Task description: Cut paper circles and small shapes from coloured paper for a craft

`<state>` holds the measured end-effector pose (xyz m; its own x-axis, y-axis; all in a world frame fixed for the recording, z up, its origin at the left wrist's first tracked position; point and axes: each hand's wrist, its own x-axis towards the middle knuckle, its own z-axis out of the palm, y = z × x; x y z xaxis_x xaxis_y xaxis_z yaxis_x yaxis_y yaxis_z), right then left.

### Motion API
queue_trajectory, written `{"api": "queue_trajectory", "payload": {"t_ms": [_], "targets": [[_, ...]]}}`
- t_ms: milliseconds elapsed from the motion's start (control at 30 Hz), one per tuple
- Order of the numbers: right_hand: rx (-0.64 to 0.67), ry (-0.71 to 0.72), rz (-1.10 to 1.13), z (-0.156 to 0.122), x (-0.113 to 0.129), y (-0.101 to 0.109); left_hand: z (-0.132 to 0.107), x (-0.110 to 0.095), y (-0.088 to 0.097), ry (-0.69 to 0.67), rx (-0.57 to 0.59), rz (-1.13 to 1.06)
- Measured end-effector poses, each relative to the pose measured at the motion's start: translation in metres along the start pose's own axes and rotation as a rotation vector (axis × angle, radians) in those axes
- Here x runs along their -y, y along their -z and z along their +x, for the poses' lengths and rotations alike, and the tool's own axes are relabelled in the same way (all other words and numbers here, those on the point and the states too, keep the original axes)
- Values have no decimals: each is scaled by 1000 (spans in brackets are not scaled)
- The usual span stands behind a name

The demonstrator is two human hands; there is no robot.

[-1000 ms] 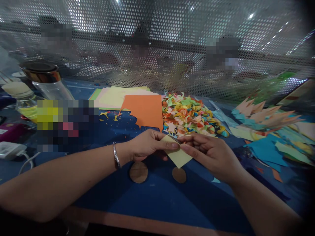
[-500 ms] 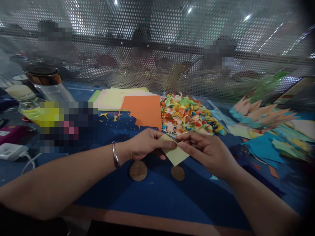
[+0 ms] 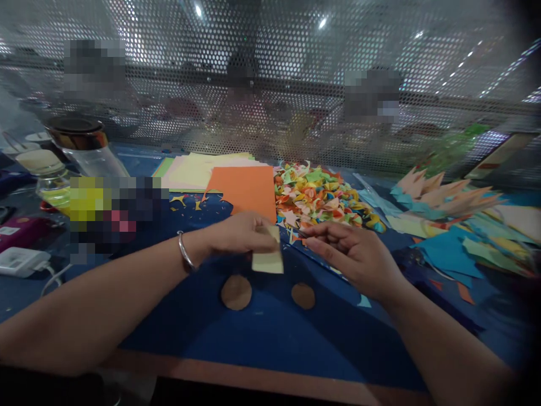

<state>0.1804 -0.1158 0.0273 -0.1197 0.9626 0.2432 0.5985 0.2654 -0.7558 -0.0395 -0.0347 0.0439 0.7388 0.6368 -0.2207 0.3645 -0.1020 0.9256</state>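
Note:
My left hand (image 3: 239,234), with a metal bangle (image 3: 185,252) on the wrist, pinches a small pale-yellow folded paper (image 3: 268,259) and holds it just above the blue table surface (image 3: 270,332). My right hand (image 3: 353,254) hovers to the right of the paper, apart from it, fingers loosely curled and pointing left with nothing visible in them. Two round brown patches (image 3: 236,292) show on the table below the hands.
An orange sheet (image 3: 247,189) lies on a stack of pale sheets (image 3: 192,168) behind the hands. A heap of small colourful paper pieces (image 3: 325,200) sits beside it. Blue and peach paper cut-offs (image 3: 452,225) cover the right. Jars (image 3: 80,141) stand at the left; a perforated metal screen (image 3: 270,84) is behind.
My right hand has let go of the yellow paper and drawn slightly right. My left hand has turned the paper and shifted it a little to the left.

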Motion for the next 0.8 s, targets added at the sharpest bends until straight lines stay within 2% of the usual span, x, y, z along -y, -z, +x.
{"api": "queue_trajectory", "payload": {"t_ms": [67,133,267,367,433,533,700,800], "targets": [[-25,-3,-11,1,-3,1,-4,-5,16,-31,36,381],[-41,-15,-7,2,-8,2,-7,-7,29,-36,69,670],[-71,-40,-3,3,-17,0,-11,-2,40,6,-95,1035],[-67,-39,0,5,-21,-3,-4,4,38,-87,-253,1075],[-66,-30,-17,6,-23,-3,6,7,34,-216,-290,1048],[-63,-29,-59,8,-25,-3,26,9,26,-329,-180,1019],[-85,-45,-111,9,-27,-1,52,7,21,-394,-14,981],[-82,-18,-171,9,-24,1,60,5,23,-417,37,914]]}}
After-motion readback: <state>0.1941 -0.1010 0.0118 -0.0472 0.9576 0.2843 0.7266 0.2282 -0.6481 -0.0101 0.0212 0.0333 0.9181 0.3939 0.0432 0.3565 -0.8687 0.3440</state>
